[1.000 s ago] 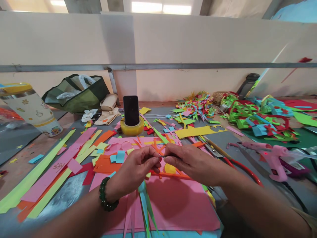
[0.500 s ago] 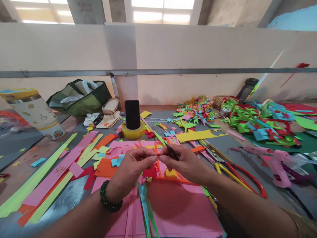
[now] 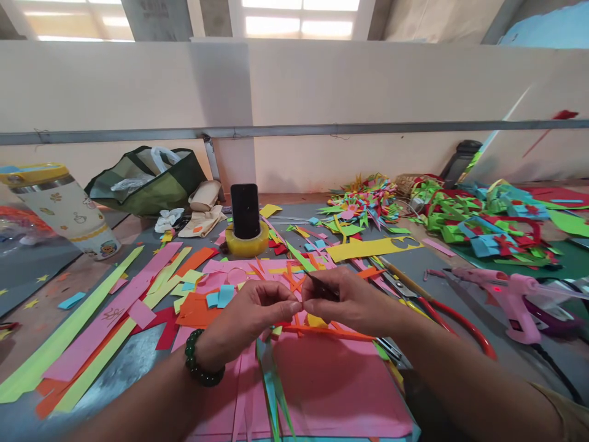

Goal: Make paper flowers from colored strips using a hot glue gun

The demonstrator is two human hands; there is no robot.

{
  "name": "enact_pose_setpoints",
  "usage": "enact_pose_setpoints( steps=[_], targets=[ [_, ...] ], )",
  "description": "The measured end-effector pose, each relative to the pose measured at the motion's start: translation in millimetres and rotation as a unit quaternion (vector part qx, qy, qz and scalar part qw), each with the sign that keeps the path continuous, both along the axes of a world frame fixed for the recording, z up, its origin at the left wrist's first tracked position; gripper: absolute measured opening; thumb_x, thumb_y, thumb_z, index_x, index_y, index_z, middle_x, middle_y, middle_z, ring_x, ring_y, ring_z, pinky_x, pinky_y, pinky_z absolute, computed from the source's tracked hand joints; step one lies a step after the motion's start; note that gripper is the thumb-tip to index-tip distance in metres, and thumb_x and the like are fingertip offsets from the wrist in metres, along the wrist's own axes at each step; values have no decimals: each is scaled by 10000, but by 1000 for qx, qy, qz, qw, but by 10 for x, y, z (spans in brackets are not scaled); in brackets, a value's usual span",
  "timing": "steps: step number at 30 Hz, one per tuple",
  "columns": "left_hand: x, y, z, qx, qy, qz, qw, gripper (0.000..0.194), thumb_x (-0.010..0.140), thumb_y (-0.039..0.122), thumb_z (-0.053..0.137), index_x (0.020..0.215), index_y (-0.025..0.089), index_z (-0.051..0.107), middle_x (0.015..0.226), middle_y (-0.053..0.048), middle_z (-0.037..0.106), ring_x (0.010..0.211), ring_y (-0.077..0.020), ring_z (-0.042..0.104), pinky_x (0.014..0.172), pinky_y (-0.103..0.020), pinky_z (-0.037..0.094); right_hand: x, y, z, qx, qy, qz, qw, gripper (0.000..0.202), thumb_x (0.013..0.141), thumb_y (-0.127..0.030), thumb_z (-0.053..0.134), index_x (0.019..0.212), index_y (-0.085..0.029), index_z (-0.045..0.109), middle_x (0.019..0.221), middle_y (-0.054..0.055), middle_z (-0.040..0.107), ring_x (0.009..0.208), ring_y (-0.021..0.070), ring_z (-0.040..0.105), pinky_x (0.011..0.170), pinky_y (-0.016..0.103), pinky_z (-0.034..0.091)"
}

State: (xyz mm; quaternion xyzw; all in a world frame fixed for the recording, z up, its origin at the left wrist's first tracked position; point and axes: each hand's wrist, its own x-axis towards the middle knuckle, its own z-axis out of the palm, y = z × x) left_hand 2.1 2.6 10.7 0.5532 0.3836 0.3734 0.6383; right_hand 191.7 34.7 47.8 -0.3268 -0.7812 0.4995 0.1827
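Note:
My left hand (image 3: 255, 310), with a dark green bead bracelet (image 3: 199, 359) at the wrist, is closed in a pinch over the pink paper sheets (image 3: 340, 387). Whatever its fingertips hold is too small to make out. Meeting it tip to tip, my right hand (image 3: 347, 301) is closed too, with a thin dark pointed tool (image 3: 321, 285) lodged in it. Orange paper strips (image 3: 331, 332) lie just below both hands. Blue and green strips (image 3: 270, 383) run down toward me beneath the left hand.
On the right lie red-handled scissors (image 3: 460, 319) and a pink glue gun (image 3: 518, 301), its red light on. A phone (image 3: 245, 210) leans upright in a yellow tape roll (image 3: 247, 244). Left stand a tumbler (image 3: 69, 212) and a green bag (image 3: 147, 184). Finished-looking paper pieces (image 3: 488, 227) are heaped back right.
Both hands have moved slightly down and right, still fingertip to fingertip. The small red bit seen between them before is no longer visible.

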Motion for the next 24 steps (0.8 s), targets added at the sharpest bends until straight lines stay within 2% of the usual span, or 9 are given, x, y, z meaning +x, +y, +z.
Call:
enact_pose_setpoints(
  steps=[5, 9, 11, 13, 17, 24],
  targets=[
    [1, -10, 2, -14, -8, 5, 1000, 245, 717, 392, 708, 724, 153, 657, 627, 18, 532, 478, -68, 436, 475, -213, 387, -10, 3, -14, 25, 30, -12, 999, 220, 857, -352, 548, 790, -143, 548, 651, -35, 439, 588, 73, 369, 532, 203, 321],
    [22, -2, 62, 15, -42, 78, 996, 172, 700, 313, 733, 668, 152, 680, 614, 10, 566, 570, -86, 477, 550, -203, 388, -7, -22, -46, 33, 65, -78, 994, 407, 953, -504, 298, 956, -169, 529, 682, -28, 364, 595, 101, 323, 540, 233, 327],
    [23, 3, 96, 25, -56, 120, 991, 139, 691, 278, 743, 659, 151, 696, 635, 10, 585, 609, -84, 479, 593, -194, 393, -11, -47, -44, 21, 68, -92, 993, 387, 965, -500, 259, 991, -183, 479, 683, -35, 344, 578, 103, 299, 530, 236, 323],
    [17, 3, 116, 23, -65, 136, 988, 120, 696, 272, 739, 679, 156, 712, 643, 13, 597, 622, -83, 481, 610, -191, 393, -20, -75, -29, 30, 53, -81, 995, 318, 960, -486, 320, 977, -194, 447, 712, -32, 385, 605, 101, 336, 562, 234, 345],
    [1, -5, 113, 33, -69, 129, 989, 113, 701, 272, 737, 695, 160, 727, 676, 3, 626, 665, -97, 505, 646, -200, 403, -37, -118, 11, 79, -12, -53, 995, 305, 964, -462, 339, 895, -193, 464, 778, -7, 482, 709, 113, 429, 648, 245, 374],
    [15, -7, 118, 31, -66, 137, 988, 103, 679, 258, 750, 702, 159, 734, 702, -11, 657, 691, -115, 532, 667, -214, 422, -23, -128, 1, 103, -53, -47, 992, 356, 966, -490, 305, 883, -191, 481, 738, -17, 493, 674, 109, 438, 615, 235, 356]
  ],
)
